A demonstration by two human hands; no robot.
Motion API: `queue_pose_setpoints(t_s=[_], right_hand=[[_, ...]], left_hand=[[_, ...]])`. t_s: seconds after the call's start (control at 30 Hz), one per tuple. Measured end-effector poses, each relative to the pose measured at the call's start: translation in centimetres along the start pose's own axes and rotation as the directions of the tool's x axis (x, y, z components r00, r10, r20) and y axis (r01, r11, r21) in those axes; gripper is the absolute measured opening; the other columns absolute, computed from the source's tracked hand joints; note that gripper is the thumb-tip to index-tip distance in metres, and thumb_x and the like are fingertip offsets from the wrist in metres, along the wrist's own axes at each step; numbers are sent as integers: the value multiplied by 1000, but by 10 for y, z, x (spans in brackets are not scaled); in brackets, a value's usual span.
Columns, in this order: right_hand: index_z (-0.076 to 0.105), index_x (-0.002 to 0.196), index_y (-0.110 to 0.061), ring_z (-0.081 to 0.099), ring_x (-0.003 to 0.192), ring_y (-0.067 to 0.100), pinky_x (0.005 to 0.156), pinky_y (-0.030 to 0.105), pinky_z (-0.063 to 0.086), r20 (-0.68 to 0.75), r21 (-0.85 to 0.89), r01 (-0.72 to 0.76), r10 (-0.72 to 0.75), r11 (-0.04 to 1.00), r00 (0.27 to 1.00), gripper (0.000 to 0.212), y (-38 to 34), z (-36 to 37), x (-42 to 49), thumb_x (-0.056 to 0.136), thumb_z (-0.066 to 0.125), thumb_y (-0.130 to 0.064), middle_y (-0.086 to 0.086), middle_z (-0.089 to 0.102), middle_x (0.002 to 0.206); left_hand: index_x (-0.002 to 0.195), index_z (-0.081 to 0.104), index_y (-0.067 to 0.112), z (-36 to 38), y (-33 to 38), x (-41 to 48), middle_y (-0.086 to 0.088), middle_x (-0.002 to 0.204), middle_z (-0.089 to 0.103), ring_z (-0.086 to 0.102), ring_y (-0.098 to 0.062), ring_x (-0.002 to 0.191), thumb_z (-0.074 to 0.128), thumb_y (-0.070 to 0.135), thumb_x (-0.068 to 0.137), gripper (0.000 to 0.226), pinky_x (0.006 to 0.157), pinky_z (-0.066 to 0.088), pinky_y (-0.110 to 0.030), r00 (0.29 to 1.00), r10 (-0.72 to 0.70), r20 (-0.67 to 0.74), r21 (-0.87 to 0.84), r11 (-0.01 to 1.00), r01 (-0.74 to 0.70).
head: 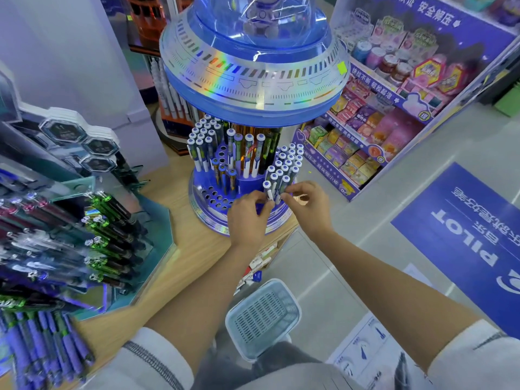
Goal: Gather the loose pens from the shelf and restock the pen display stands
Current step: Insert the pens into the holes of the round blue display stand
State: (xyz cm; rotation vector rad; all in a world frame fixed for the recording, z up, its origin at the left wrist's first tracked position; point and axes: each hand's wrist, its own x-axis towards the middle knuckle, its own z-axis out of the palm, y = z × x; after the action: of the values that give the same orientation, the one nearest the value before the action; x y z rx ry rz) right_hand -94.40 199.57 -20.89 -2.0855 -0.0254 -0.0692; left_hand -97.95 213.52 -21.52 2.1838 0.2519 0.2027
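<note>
While the left hand pinches 1 white-barrelled pen, the right hand pinches a darker pen beside it.

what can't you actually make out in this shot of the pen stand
Head view:
- Tips of the white pen and darker pen: hidden behind the left hand and right hand, so which holes of the blue pen stand they enter is unclear.
- Pens in the side display: motion-blurred, print unreadable.
- Floor sign: cut off by the right edge.
- Stand's dome: cut off by the top edge.
</note>
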Motion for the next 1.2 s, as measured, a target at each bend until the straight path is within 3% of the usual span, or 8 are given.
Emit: queue_pose_setpoints(t_s=[0.13,0.2,0.3,0.43,0.5,0.63,0.73,1.2], right_hand=[[52,119,-21,47,120,8,97,29,42,74,133,-128,119,983,990,27,6,-3,6,93,54,-14,-4,50,130],[43,122,-23,51,118,13,98,38,48,204,237,-237,190,942,960,29,5,-3,9,95,49,-12,-5,53,124],[44,114,-27,52,121,18,98,42,49,233,281,-246,183,927,955,29,7,-2,13,86,53,-28,-1,55,123],[45,119,-14,53,114,17,77,9,47,202,212,-195,152,958,967,33,13,-1,11,92,63,-21,2,54,122],[45,120,-9,52,109,14,67,4,45,213,174,-170,132,970,968,38,17,-2,10,91,67,-18,4,51,123],[42,119,-22,53,107,14,67,16,52,242,170,-132,89,977,966,51,23,-1,6,82,76,-22,3,44,130],[34,126,-28,54,107,14,75,28,55,273,199,-137,80,970,959,65,24,0,1,79,80,-24,-15,40,126],[34,134,-22,54,106,17,76,32,58,309,159,-162,106,974,945,69,26,-1,1,81,78,-17,-6,36,137]], left_hand=[[95,68,18,3,-1,3,4,88,72,66,-19,84,66,31,88,15,79,52,-44,1000,-11,3,10,1000,11],[95,67,18,4,1,3,5,88,72,66,-19,84,66,30,88,14,80,52,-44,1000,-19,-5,2,1000,19],[93,64,19,5,2,3,7,86,72,67,-18,84,68,28,87,12,83,50,-46,999,-29,-35,-24,999,28],[90,61,19,3,-3,0,8,82,70,66,-18,81,66,29,87,11,84,50,-47,997,-28,-72,-26,999,27],[90,61,17,1,-6,-3,6,82,70,65,-20,81,66,28,87,12,83,50,-47,994,-28,-102,-16,1000,26],[86,59,14,-5,-9,-9,0,77,67,62,-24,72,63,28,87,14,74,51,-43,983,-1,-183,118,993,23],[89,58,15,-4,-11,-14,-1,77,66,60,-22,71,58,31,89,16,65,48,-38,982,5,-191,224,974,39],[94,64,11,-3,-9,-12,-3,95,66,52,-23,97,68,24,87,15,85,41,-33,989,-2,-150,274,961,44]])
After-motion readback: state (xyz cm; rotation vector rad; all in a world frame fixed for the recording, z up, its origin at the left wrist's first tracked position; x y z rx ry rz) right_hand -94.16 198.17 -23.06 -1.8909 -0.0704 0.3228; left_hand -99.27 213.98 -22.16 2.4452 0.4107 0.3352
